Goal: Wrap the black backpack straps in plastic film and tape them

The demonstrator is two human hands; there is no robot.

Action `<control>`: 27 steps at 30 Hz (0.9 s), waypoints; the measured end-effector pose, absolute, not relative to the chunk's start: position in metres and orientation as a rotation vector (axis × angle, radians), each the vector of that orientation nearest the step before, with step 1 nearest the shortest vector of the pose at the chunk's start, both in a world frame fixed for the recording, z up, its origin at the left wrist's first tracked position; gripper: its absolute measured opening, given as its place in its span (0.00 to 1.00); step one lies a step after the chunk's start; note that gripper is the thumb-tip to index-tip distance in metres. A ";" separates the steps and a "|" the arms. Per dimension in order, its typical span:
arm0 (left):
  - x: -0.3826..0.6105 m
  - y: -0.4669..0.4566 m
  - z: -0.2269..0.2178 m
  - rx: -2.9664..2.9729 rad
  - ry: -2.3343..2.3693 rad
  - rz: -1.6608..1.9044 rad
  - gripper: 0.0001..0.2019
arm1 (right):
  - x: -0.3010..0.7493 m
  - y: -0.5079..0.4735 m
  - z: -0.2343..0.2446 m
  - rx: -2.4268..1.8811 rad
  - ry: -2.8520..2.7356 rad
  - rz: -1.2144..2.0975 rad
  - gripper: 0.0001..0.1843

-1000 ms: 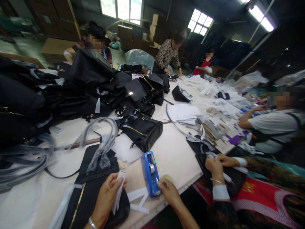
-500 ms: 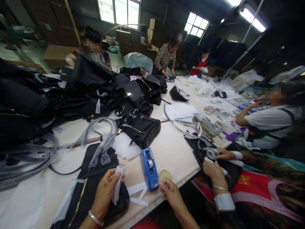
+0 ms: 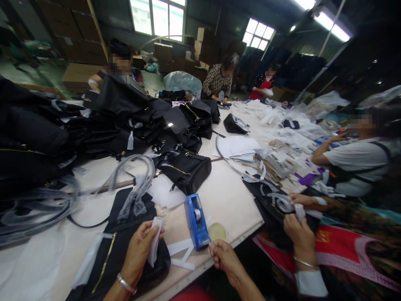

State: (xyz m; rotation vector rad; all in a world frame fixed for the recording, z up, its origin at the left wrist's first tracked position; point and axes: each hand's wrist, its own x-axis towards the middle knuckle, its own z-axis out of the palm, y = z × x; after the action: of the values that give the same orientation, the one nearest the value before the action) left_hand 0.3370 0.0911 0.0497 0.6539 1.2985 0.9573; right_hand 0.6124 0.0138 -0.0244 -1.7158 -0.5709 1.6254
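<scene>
My left hand (image 3: 140, 244) is closed around a folded strip of white paper (image 3: 155, 242), held upright over a black bag (image 3: 123, 225) with a gold zip. Beside it on the table stands a blue tape dispenser (image 3: 196, 223) with a roll of tape (image 3: 197, 214) in it. At the dispenser's near end, the thumb and finger of my right hand (image 3: 225, 259) pinch the tape's end, which hardly shows. A round yellowish disc (image 3: 217, 232) lies just beyond that hand. Loose white strips (image 3: 183, 255) lie between my hands, left of the dispenser.
Black bags (image 3: 119, 113) are heaped at the left, and a small black backpack (image 3: 186, 169) lies ahead. Plastic-wrapped straps (image 3: 134, 179) rest on the near bag. At my right, a co-worker's hands (image 3: 299, 230) handle a wrapped strap over another bag. White sheets (image 3: 238, 146) lie beyond.
My right hand stays at the dispenser's end with only a slight shift, and my left hand keeps the folded paper. The co-worker's hands have moved to the right.
</scene>
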 end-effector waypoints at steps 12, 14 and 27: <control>0.338 0.093 0.044 0.614 1.307 0.959 0.17 | 0.612 0.013 -0.026 -1.749 -0.642 1.562 0.23; 0.338 0.093 0.043 0.606 1.302 0.955 0.16 | 0.612 0.013 -0.025 -1.755 -0.647 1.564 0.23; 0.338 0.103 0.042 0.571 1.304 0.923 0.18 | 0.616 0.013 -0.032 -1.742 -0.519 1.667 0.20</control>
State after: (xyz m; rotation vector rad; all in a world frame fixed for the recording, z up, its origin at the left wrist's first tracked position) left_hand 0.3380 0.1033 0.0424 0.5710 1.3036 0.9230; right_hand 0.6159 0.0131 -0.0320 -1.7422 -0.5185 1.6671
